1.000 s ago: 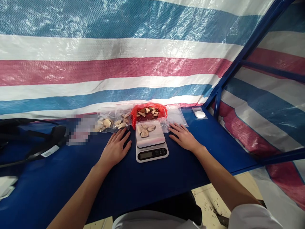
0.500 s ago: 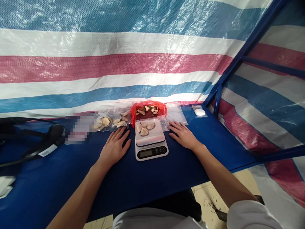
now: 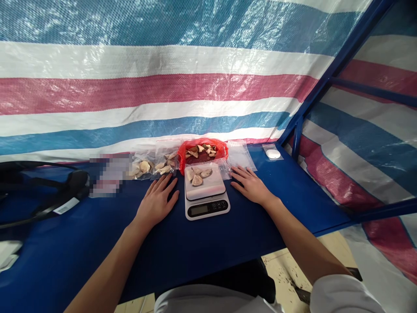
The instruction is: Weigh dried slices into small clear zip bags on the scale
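Observation:
My left hand (image 3: 157,199) lies flat on the blue table, fingers spread, its fingertips by the clear bags of dried slices (image 3: 165,167). Flat on the other side rests my right hand (image 3: 250,184), also with fingers apart, near the clear plastic bags (image 3: 241,155). Between them stands a white kitchen scale (image 3: 208,208) with a dark display panel; its digits are unreadable. On its plate lies a clear bag holding several pale dried slices (image 3: 197,179). Behind the scale sits an open red plastic bag (image 3: 183,161) with more brownish slices (image 3: 210,151) inside.
A white rounded object (image 3: 273,154) lies on a small clear bag at the back right. Black straps (image 3: 70,187) with a white label lie at the left, near a blurred patch. Striped sheeting (image 3: 156,91) and a blue metal frame (image 3: 296,134) enclose the blue table (image 3: 208,248).

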### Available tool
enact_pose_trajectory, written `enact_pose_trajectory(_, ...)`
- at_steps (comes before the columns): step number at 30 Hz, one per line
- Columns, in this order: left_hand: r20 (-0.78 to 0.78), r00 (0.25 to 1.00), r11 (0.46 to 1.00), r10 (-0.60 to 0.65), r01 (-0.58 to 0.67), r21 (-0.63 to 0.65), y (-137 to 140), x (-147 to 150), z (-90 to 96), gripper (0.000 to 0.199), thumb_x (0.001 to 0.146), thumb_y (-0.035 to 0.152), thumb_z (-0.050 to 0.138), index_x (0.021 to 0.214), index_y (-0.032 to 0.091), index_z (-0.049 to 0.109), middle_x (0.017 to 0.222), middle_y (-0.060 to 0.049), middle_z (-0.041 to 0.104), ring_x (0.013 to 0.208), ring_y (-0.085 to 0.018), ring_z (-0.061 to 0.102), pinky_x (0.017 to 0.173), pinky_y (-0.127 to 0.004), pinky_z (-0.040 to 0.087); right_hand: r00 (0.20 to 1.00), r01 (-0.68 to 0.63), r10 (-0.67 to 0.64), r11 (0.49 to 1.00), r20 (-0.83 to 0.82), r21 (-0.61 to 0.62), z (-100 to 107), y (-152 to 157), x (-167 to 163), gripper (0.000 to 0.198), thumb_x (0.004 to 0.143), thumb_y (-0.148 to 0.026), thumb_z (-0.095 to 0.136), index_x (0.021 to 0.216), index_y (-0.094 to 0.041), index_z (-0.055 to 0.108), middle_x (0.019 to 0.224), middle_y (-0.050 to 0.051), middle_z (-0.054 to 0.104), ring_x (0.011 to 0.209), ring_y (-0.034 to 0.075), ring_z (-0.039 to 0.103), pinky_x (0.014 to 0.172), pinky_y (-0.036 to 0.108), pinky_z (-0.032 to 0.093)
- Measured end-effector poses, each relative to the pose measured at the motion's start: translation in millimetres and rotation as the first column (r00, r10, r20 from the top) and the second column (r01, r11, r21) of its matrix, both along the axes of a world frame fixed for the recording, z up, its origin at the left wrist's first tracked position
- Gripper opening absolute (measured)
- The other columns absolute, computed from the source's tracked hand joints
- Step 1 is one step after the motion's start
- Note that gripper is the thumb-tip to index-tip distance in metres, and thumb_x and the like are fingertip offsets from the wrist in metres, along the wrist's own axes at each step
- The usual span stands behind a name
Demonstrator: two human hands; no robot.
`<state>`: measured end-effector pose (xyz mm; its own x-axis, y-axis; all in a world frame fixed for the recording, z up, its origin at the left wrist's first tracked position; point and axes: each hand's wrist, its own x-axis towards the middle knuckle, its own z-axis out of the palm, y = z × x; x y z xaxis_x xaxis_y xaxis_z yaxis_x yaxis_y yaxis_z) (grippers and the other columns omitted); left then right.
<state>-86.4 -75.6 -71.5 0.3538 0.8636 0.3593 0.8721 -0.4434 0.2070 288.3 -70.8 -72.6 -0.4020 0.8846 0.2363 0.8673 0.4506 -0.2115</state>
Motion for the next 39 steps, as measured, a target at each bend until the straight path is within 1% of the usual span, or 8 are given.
enact_pose_trajectory(6, 0.027, 1.0, 1.0, 0.007, -0.008, 0.029, -0.6, 2.6, 6.7, 0.051, 0.099, 0.048, 0.043, 0.136, 0.019, 0.065, 0.152, -0.017, 0.055, 0.139, -0.038, 0.053, 0.118, -0.059, 0.041, 0.998, 0.034, -0.033, 0.999, -0.059, 0.023, 8.6, -0.6, -3.3, 0.043, 0.103, -0.042, 0.049, 0.142, -0.028, 0.063, 0.154, 0.004, 0.055, 0.146, 0.03, 0.047, 0.122, 0.052, 0.04)
enact_pose_trajectory(10, 0.103, 0.995, 0.997, -0.017, 0.01, 0.073, 0.6, 9.3, 18.8, 0.043, 0.1, 0.044, 0.046, 0.13, 0.022, 0.068, 0.145, -0.014, 0.062, 0.132, -0.035, 0.059, 0.113, -0.055, 0.048, 0.949, 0.121, -0.114, 0.993, -0.295, 0.007, 20.6, 0.4, -7.4, 0.037, 0.1, -0.04, 0.054, 0.134, -0.033, 0.069, 0.146, 0.001, 0.063, 0.136, 0.03, 0.059, 0.11, 0.048, 0.054)
enact_pose_trajectory(13, 0.194, 0.979, 0.995, -0.059, 0.042, 0.087, 3.4, 18.4, 30.8, 0.04, 0.101, 0.043, 0.047, 0.129, 0.024, 0.067, 0.143, -0.011, 0.063, 0.132, -0.031, 0.059, 0.113, -0.05, 0.049, 0.807, 0.136, -0.162, 0.987, -0.568, -0.088, 28.0, 4.9, -13.7, 0.034, 0.096, -0.046, 0.061, 0.123, -0.032, 0.076, 0.13, 0.002, 0.073, 0.121, 0.03, 0.07, 0.106, 0.047, 0.057)
enact_pose_trajectory(16, 0.269, 0.955, 0.991, -0.125, 0.109, 0.076, 8.4, 29.4, 40.7, 0.04, 0.101, 0.044, 0.048, 0.13, 0.023, 0.067, 0.143, -0.011, 0.062, 0.135, -0.029, 0.058, 0.115, -0.048, 0.047, 0.583, 0.06, -0.211, 0.974, -0.785, -0.217, 31.5, 12.4, -24.3, 0.037, 0.086, -0.052, 0.073, 0.112, -0.028, 0.08, 0.116, 0.003, 0.079, 0.113, 0.031, 0.073, 0.108, 0.049, 0.055)
enact_pose_trajectory(19, 0.297, 0.932, 0.978, -0.208, 0.209, 0.027, 14.1, 38.9, 45.4, 0.043, 0.101, 0.046, 0.048, 0.131, 0.021, 0.066, 0.143, -0.013, 0.062, 0.133, -0.029, 0.059, 0.116, -0.048, 0.046, 0.421, -0.017, -0.278, 0.949, -0.863, -0.314, 31.9, 20.0, -35.5, 0.046, 0.076, -0.054, 0.082, 0.109, -0.023, 0.081, 0.112, 0.006, 0.08, 0.11, 0.032, 0.074, 0.104, 0.05, 0.058)
enact_pose_trajectory(23, 0.305, 0.914, 0.957, -0.267, 0.289, -0.028, 18.8, 45.6, 45.2, 0.047, 0.102, 0.048, 0.048, 0.133, 0.019, 0.066, 0.143, -0.014, 0.062, 0.135, -0.029, 0.058, 0.118, -0.048, 0.044, 0.314, -0.1, -0.34, 0.917, -0.886, -0.387, 30.8, 26.0, -42.9, 0.055, 0.065, -0.054, 0.089, 0.106, -0.018, 0.081, 0.105, 0.007, 0.081, 0.1, 0.03, 0.075, 0.089, 0.047, 0.065)
enact_pose_trajectory(29, 0.323, 0.907, 0.954, -0.271, 0.298, -0.038, 21.2, 48.2, 43.4, 0.048, 0.102, 0.05, 0.047, 0.132, 0.019, 0.067, 0.142, -0.013, 0.062, 0.132, -0.028, 0.059, 0.119, -0.047, 0.043, 0.249, -0.179, -0.393, 0.88, -0.885, -0.44, 31.7, 25.2, -40.3, 0.048, 0.058, -0.047, 0.094, 0.095, -0.019, 0.082, 0.087, 0.003, 0.079, 0.086, 0.023, 0.075, 0.081, 0.042, 0.066)
enact_pose_trajectory(39, 0.36, 0.9, 0.965, -0.245, 0.263, -0.001, 19.9, 53.9, 49.5, 0.04, 0.1, 0.044, 0.051, 0.122, 0.019, 0.072, 0.13, -0.013, 0.07, 0.122, -0.028, 0.065, 0.111, -0.045, 0.05, 0.266, -0.25, -0.386, 0.857, -0.883, -0.45, 37.6, 23.8, -34.4, 0.045, 0.056, -0.042, 0.095, 0.094, -0.02, 0.083, 0.089, 0.003, 0.079, 0.084, 0.021, 0.073, 0.078, 0.039, 0.064)
